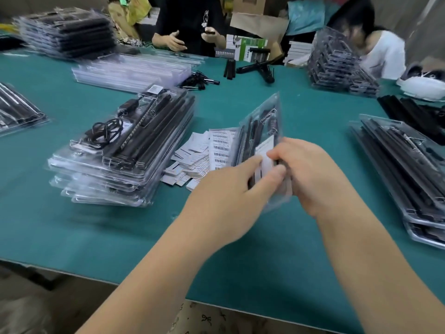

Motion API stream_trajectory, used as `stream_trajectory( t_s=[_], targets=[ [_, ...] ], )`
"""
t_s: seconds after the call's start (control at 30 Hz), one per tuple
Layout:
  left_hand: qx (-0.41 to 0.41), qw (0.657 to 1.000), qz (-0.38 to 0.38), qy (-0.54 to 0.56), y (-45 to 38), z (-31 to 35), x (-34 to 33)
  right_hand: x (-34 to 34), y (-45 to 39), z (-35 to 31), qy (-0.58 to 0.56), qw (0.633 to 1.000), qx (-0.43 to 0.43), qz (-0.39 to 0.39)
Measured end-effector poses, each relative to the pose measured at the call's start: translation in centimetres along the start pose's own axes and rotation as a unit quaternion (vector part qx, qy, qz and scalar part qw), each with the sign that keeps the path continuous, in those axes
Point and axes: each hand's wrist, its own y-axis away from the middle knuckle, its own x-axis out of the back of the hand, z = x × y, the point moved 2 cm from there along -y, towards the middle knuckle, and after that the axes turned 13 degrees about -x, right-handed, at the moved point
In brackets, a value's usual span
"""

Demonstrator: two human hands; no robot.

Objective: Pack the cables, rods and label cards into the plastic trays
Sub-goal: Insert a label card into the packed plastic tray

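Both hands' grip, left hand [231,186] and right hand [310,172], around tilted plastic tray [262,126].

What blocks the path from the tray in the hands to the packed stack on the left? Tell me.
Nothing visible does. Both hands hold the tilted tray above the barcode label cards; the packed stack beside them has an open top.
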Motion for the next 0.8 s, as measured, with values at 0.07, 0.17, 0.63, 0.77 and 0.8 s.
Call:
stream_trajectory(
  t_s=[0.07, 0.17, 0.63, 0.77, 0.8],
  targets=[
    [0.014, 0.999, 0.028, 0.037, -0.7, 0.3, 0.1, -0.4, 0.7, -0.9, 0.015, 0.999, 0.023, 0.019],
    [0.055, 0.97, 0.06, 0.229, -1.7, 0.3, 0.7, -1.2, 1.5, -2.5, 0.022, 0.996, 0.074, 0.038],
    [0.143, 0.802, 0.178, 0.552, -1.0, -4.6, 7.8, -5.3, -0.3, -1.2, 0.165, 0.974, 0.118, 0.1],
    [0.163, 0.795, 0.188, 0.553, -1.1, -7.3, 11.1, -7.1, -1.1, -0.1, -0.005, 0.998, 0.0, -0.07],
    [0.171, 0.798, 0.177, 0.551, -1.1, -8.4, 12.2, -7.4, -1.4, -0.1, -0.022, 0.997, 0.017, -0.075]
  ],
)
